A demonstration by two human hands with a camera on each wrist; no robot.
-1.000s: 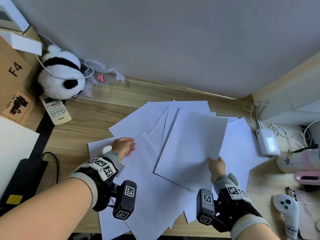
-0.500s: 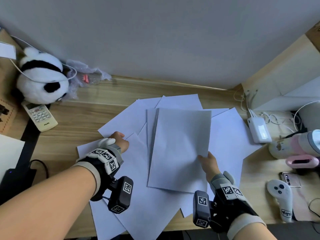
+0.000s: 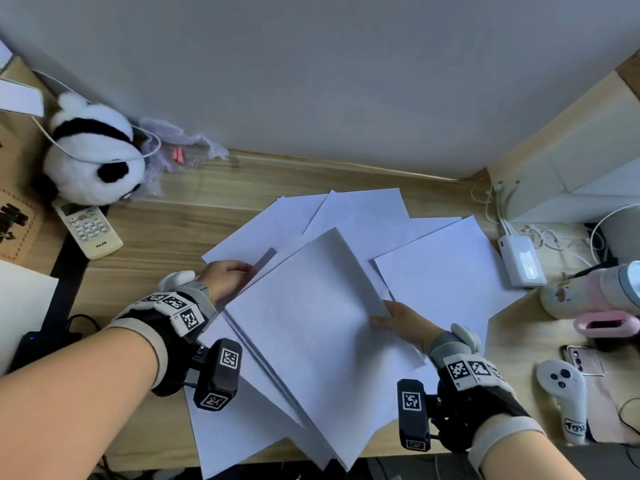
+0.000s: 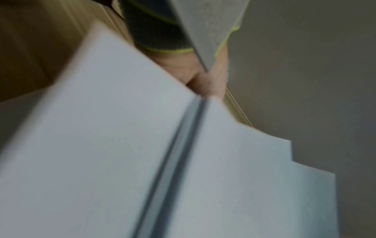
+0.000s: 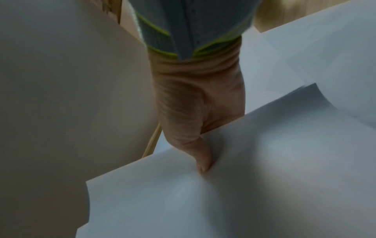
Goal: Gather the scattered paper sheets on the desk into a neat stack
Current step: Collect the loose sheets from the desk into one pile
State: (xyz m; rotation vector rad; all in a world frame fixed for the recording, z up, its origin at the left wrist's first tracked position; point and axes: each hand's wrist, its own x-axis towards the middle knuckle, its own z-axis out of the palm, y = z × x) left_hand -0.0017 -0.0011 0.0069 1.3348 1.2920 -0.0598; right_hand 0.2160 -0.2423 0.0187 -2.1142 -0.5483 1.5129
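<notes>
Several white paper sheets lie fanned over the wooden desk [image 3: 166,244]. My right hand [image 3: 398,320] pinches the right edge of a tilted bundle of sheets [image 3: 311,334], thumb [image 5: 201,157] on top and fingers hidden beneath the bundle [image 5: 223,201]. My left hand [image 3: 227,278] grips the bundle's upper left corner, fingers curled at the edge. In the blurred left wrist view the fingers [image 4: 205,83] vanish behind the sheets [image 4: 101,145]. Loose sheets lie at the right [image 3: 443,271], at the back [image 3: 363,213] and at the near left [image 3: 235,431].
A panda plush [image 3: 93,157] and a remote [image 3: 90,230] sit at the back left. At the right are a white power bank [image 3: 521,261], a phone [image 3: 585,362] and a grey controller [image 3: 564,393]. The bundle overhangs the desk's front edge.
The bundle has turned counterclockwise and come closer to me in my right hand. My left hand has moved right from the flat sheets to the bundle's upper left corner.
</notes>
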